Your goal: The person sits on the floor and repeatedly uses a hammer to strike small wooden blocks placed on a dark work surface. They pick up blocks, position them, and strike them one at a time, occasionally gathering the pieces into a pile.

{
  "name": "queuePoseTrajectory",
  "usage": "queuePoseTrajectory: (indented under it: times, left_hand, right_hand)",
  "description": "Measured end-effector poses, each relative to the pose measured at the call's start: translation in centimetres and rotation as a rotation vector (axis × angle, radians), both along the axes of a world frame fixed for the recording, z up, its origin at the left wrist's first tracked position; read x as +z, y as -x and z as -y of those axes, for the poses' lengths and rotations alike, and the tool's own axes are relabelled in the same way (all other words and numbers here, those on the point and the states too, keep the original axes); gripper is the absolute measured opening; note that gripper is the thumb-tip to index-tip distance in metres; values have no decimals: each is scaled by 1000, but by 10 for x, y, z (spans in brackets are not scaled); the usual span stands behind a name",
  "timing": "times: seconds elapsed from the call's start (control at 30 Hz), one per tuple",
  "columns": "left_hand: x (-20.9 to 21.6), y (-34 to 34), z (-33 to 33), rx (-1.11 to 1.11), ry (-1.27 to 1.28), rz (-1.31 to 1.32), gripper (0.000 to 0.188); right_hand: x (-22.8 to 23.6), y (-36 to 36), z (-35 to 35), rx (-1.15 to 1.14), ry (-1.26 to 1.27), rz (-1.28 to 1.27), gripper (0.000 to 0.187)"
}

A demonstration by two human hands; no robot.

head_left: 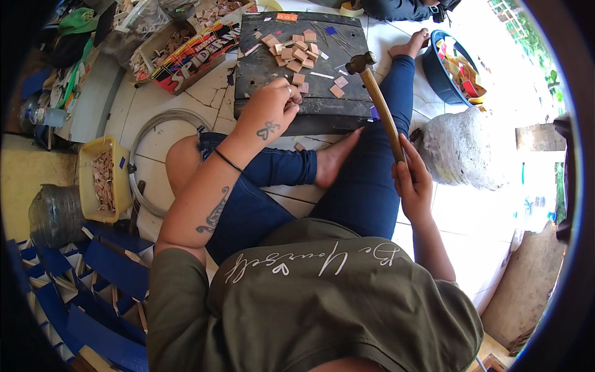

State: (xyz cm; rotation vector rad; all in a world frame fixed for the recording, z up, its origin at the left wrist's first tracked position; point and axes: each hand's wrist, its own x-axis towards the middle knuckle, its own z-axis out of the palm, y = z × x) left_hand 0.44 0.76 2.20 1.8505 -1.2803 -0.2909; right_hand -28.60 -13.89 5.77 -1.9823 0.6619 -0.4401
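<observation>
My right hand point(414, 184) grips a hammer point(385, 111) low on its wooden handle, the metal head raised beside the dark work block point(263, 68). My left hand point(273, 106) is over the block's near edge, fingers pinched together. Whatever sits between those fingertips is too small or hidden to make out. Just beyond them lie small wooden squares point(299, 79), one of them near my fingertips. A pile of similar wooden squares point(296, 51) covers the middle of the block. Two reddish squares point(337, 91) lie apart toward its right side.
Thin metal rods point(338, 38) lie on the block's far right. A blue tub point(432, 68) of colourful pieces and a plastic-wrapped bundle point(462, 149) stand right. On the left are a wire coil point(139, 146), a yellow basin point(124, 180) of wood pieces, and a printed box point(186, 65).
</observation>
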Motion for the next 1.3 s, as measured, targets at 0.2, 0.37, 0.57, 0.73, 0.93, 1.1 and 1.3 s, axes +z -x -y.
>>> queuePoseTrajectory:
  times: [0.2,0.37,0.57,0.73,0.93,1.1,1.3]
  left_hand:
    - [-15,11,10,201,201,-84,8]
    - [-23,16,11,275,313,221,9]
    - [-28,22,11,306,379,283,8]
    - [-31,22,11,311,338,323,7]
    - [-34,23,12,314,369,391,6]
    - [-37,23,13,307,383,411,7]
    - [-41,23,13,317,352,469,6]
  right_hand:
    - [4,-6,-7,-2,-111,19,47]
    - [15,-13,-12,89,-24,-38,47]
    - [40,-26,-12,215,168,-114,49]
    - [48,-35,-17,296,377,0,50]
    - [56,-35,-18,333,511,-33,53]
    - [60,-34,-14,339,482,-68,55]
    - [60,-33,-12,364,471,-97,54]
